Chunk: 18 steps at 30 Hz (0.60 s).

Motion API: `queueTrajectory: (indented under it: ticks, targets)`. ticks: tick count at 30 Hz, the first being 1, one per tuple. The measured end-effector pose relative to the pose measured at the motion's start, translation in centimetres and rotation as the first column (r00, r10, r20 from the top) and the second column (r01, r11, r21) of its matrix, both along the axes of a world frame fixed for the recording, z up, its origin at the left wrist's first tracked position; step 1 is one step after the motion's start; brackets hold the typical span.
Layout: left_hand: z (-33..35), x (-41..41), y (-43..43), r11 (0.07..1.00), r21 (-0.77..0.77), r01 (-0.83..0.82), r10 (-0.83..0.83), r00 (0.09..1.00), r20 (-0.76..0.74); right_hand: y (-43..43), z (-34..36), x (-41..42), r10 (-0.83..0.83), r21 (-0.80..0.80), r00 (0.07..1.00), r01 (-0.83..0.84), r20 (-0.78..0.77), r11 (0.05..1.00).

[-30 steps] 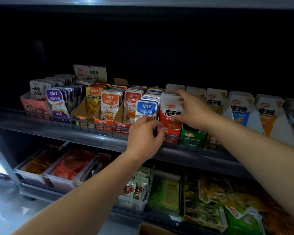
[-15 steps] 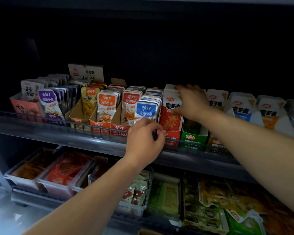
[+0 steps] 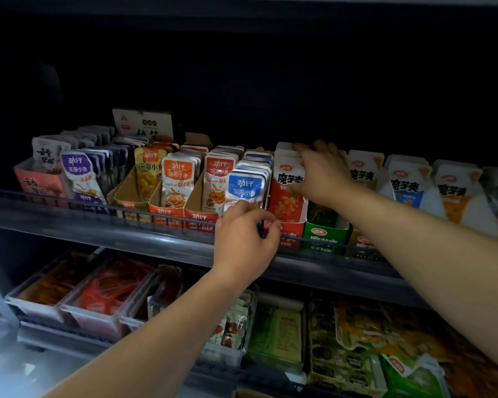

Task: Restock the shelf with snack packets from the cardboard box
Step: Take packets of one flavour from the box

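On the dark upper shelf [image 3: 127, 235], two hands tend snack rows.
Right hand [image 3: 325, 173] clamps thumb and fingers around upright red-and-white snack packets [image 3: 285, 199]; left hand [image 3: 242, 242] curls its fingers at the thin wire rail [image 3: 69, 198], grip unclear.

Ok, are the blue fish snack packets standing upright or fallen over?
Upright: the blue fish snack packets stand face-forward in a tight row, one behind another, leaning slightly back.

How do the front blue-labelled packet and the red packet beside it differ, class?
The blue-labelled packet is shorter, with rounded corners; the red packet stands taller. The right hand grips the red packet; no hand covers the blue-labelled packet's top. Both front their rows, labels facing forward.
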<state>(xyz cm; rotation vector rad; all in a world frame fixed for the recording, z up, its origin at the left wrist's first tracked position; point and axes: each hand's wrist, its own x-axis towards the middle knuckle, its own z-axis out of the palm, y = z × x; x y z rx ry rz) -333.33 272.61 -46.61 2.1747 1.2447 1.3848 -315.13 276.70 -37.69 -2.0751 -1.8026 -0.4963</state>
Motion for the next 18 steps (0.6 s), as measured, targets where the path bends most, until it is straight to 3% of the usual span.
queueTrajectory:
  ticks: [8, 13, 18]
  targets:
    - [0.2, 0.0, -0.7, 1.0, -0.004, -0.005, 0.005, 0.999, -0.039, -3.3, -0.4, 0.5, 0.138, 0.117, 0.985, -0.125, -0.104, 0.985]
    - [0.0, -1.1, -1.9, 0.999, 0.028, 0.027, -0.028, 0.999, 0.018, -9.1, -1.2, 0.0, 0.268, 0.207, 0.952, -0.234, -0.15, 0.95]
    - [-2.5, -2.9, -4.8, 0.992, -0.104, 0.066, -0.058, 0.996, 0.073, -17.1, -5.6, -0.9, 0.378, 0.184, 0.889, -0.339, -0.257, 0.923]
